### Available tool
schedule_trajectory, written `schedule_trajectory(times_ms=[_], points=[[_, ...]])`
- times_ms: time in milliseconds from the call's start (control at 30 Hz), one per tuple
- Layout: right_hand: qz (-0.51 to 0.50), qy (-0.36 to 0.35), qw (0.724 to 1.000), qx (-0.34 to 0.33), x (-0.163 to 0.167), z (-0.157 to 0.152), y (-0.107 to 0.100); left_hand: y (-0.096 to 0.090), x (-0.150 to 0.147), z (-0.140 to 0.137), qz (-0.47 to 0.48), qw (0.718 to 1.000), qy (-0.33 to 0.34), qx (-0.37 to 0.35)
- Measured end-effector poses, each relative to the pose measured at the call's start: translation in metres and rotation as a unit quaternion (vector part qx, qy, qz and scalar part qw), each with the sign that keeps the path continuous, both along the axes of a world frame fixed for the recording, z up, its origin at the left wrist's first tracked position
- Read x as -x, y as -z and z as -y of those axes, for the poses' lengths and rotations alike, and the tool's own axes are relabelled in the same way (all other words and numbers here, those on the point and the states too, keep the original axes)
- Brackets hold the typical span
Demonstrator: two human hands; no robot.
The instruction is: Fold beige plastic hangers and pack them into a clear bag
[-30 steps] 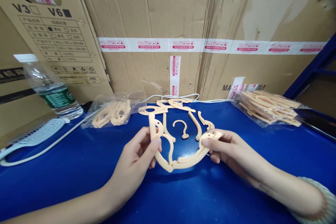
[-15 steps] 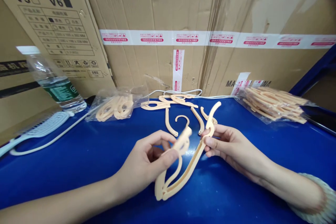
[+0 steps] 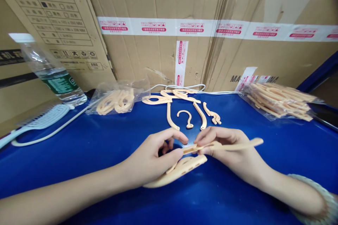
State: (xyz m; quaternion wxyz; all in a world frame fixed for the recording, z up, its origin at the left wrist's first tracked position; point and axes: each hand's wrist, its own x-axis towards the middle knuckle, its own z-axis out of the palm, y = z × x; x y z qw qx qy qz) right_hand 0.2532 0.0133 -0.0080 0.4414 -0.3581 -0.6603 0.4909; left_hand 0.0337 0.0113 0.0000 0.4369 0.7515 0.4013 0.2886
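Our left hand [image 3: 155,154] and right hand [image 3: 227,135] grip a cream folding hanger [image 3: 179,172], seemingly to brace it; a loose hook [image 3: 189,126] lies beyond, probably for easy reach.

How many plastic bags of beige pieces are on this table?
2: a left bag near the water bottle, and a right bag at the far right. Another could be hidden in that right-hand pile.
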Motion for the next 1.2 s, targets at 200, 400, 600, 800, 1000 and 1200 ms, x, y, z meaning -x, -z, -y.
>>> schedule_trajectory(times_ms=[200,400,600,800,1000,1200], points=[[0.063,-0.03,0.994,-0.089,0.002,0.007,0.004,0.0,-0.001,0.002,-0.062,0.992,0.089,-0.07],[0.143,-0.019,0.956,-0.256,-0.004,0.007,-0.001,0.004,0.002,-0.001,-0.125,0.962,0.117,-0.213],[0.188,-0.054,0.892,-0.408,-0.007,0.007,-0.001,0.002,0.001,0.0,-0.175,0.949,0.135,-0.226],[0.256,-0.015,0.743,-0.619,-0.005,0.01,-0.013,-0.003,0.0,-0.002,-0.135,0.964,0.15,-0.171],[0.204,0.07,0.879,-0.424,-0.023,-0.012,-0.025,0.0,0.005,-0.011,0.054,0.98,0.091,0.17],[0.283,0.196,0.904,-0.253,-0.074,-0.072,-0.019,0.01,0.011,-0.027,0.329,0.896,0.067,0.29]])
